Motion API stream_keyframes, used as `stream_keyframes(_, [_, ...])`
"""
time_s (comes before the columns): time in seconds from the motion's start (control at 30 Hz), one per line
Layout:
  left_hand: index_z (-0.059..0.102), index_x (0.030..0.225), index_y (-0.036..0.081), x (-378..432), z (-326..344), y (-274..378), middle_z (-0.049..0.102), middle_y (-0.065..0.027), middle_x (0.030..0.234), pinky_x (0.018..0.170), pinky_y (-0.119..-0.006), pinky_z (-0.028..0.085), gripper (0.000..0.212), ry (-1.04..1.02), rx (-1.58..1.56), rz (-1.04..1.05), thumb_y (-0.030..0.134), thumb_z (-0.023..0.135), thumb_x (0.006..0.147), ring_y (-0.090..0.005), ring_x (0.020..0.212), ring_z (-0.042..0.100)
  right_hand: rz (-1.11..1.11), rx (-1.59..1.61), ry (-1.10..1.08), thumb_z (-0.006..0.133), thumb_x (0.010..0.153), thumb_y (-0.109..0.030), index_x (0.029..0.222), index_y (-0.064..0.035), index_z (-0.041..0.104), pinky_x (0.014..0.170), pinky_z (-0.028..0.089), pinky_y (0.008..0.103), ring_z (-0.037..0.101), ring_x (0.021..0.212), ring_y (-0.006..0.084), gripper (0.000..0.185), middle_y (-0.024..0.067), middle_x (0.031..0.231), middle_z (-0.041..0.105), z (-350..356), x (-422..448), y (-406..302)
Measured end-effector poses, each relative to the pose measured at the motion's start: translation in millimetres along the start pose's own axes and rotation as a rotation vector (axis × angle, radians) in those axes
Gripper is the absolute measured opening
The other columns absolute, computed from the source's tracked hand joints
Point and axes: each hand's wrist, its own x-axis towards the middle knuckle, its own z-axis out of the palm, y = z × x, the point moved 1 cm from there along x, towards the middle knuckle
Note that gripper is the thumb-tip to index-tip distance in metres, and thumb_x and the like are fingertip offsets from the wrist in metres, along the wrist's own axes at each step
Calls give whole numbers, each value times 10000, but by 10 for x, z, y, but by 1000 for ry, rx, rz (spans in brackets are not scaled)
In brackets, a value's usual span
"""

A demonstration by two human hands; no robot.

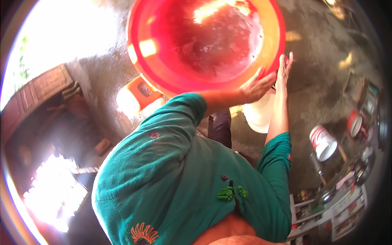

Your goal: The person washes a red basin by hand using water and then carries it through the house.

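Note:
A large red plastic tub point(150, 70) with liquid in the bottom fills the upper middle of the view. My left hand point(258, 85) reaches across to its lower right rim, fingers extended and nothing seen in it. Close beside it, my right hand point(284, 65) is at the outer side of the same rim, fingers up and apart, also without any object. Whether either hand presses on the rim is unclear. Below the hands, partly hidden by my right forearm, is a pale round basin or lid point(258, 114).
An orange plastic stool point(144, 99) is at the tub's lower left. On the right are a red-and-white bucket point(324, 144), a red container point(354, 124) and a cluttered rack point(327, 219). A curved-looking wooden piece of furniture point(39, 92) is at far left. The floor point(318, 73) looks wet in places.

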Motion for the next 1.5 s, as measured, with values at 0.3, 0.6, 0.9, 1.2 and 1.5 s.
stream_keyframes(0.3, [207,1399,187,-2015,-604,-760,278,-12,1411,1046,-593,60,645,-304,-278,-130,375,459,836,-225,1339,180,-462,-569,32,363,933,-232,1373,52,36,1062,172,429,191,1294,414,617,330,1389,128,474,-504,126])
stream_keyframes(0.6, [288,1314,-45,-3251,-1131,-1877,322,-247,1335,1009,-480,252,714,243,279,-1183,331,599,793,-377,1241,311,-301,-566,199,617,783,-158,1345,66,145,1028,265,414,317,1233,400,767,316,1326,278,469,-354,328])
stream_keyframes(0.9, [202,1351,-49,-2730,-527,-1990,363,-213,1336,995,-323,347,797,500,11,-1721,546,401,861,-269,1209,410,-301,-625,330,652,751,-172,1270,107,269,1005,296,400,386,1174,390,703,306,1256,369,494,-297,359])
stream_keyframes(1.2, [196,1381,152,-1661,-984,-4842,548,-214,1025,744,-509,440,715,117,50,-1105,533,455,834,-417,893,555,-167,-563,329,630,769,-114,1270,25,293,874,421,400,520,1010,394,620,277,1124,496,605,-453,151])
stream_keyframes(1.5, [427,1257,183,1113,-324,-4371,453,-53,1249,963,-491,291,572,519,97,-34,462,581,782,-251,1184,394,-79,-527,367,632,779,-143,1287,-16,290,763,479,431,576,899,409,626,283,1016,564,643,-436,92])
